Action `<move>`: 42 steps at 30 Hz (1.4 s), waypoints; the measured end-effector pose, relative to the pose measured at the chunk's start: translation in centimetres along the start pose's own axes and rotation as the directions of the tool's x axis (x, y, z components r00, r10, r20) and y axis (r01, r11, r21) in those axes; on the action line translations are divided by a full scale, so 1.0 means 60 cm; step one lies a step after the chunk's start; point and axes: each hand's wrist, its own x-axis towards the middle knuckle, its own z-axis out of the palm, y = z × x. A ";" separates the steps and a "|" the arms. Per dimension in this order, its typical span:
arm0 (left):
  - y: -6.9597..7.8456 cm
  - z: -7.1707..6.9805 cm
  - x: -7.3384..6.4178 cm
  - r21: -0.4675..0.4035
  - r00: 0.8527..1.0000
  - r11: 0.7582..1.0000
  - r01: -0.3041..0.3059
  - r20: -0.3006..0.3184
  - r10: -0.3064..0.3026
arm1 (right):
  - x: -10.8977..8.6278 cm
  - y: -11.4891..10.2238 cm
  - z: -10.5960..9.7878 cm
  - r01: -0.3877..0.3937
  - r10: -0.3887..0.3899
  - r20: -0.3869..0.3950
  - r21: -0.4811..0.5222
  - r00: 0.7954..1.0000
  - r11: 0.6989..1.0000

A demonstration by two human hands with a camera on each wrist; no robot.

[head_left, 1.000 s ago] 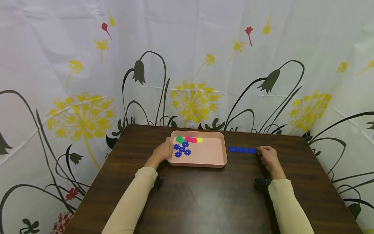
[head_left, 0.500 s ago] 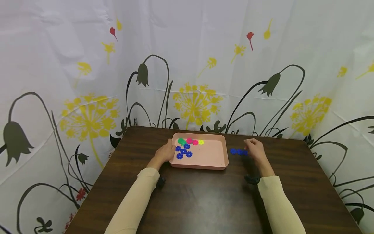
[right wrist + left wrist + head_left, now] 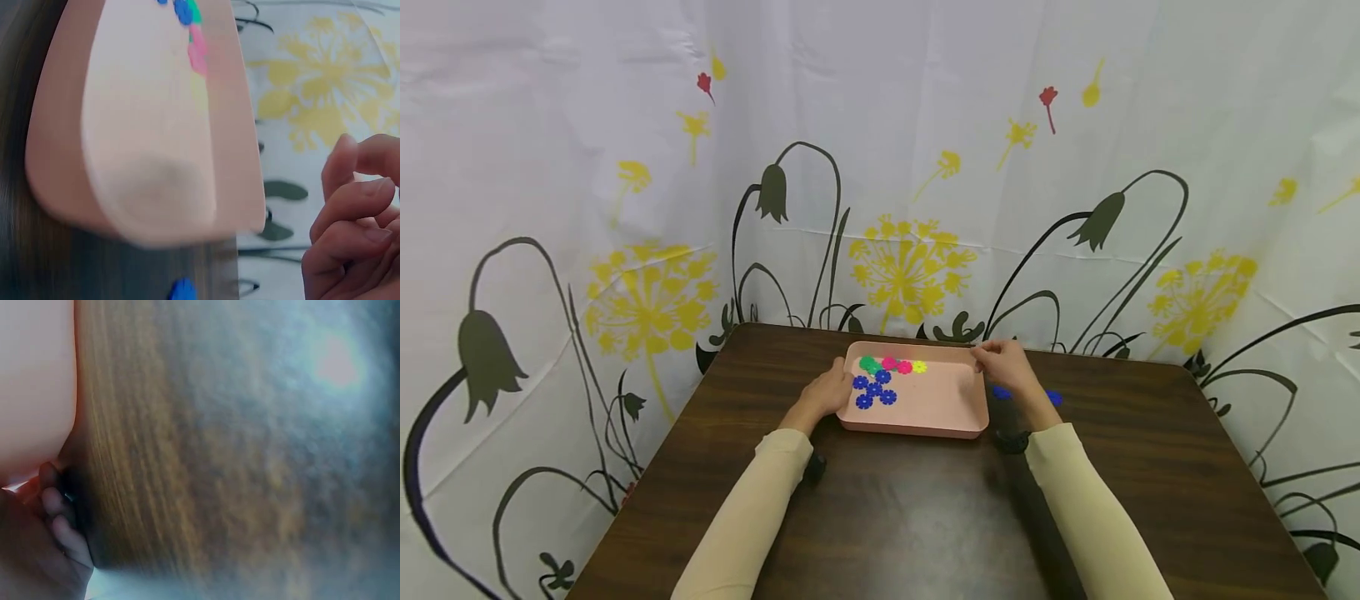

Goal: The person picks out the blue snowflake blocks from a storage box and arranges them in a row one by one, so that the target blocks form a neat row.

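Floral backdrop (image 3: 880, 179), dark table (image 3: 898, 508), pink tray (image 3: 936, 404)

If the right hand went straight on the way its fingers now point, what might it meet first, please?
Probably the pink tray, near its far right corner: in the head view the right hand points left towards it. Height is hard to judge, so it may pass above.
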 end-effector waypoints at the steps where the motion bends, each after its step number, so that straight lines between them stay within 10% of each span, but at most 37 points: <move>1: -0.003 0.002 0.004 -0.001 1.000 1.000 -0.001 0.004 0.001 | 0.001 -0.006 0.008 0.003 -0.003 0.010 -0.021 1.000 1.000; 26: 0.055 -0.037 -0.066 -0.038 1.000 0.999 0.012 0.010 -0.012 | 0.049 0.001 0.209 -0.117 0.117 0.009 -0.048 0.993 0.992; 42: 0.018 -0.013 -0.015 -0.039 1.000 0.999 0.004 0.025 -0.003 | 0.041 -0.016 0.249 -0.151 0.153 0.004 -0.108 0.988 0.983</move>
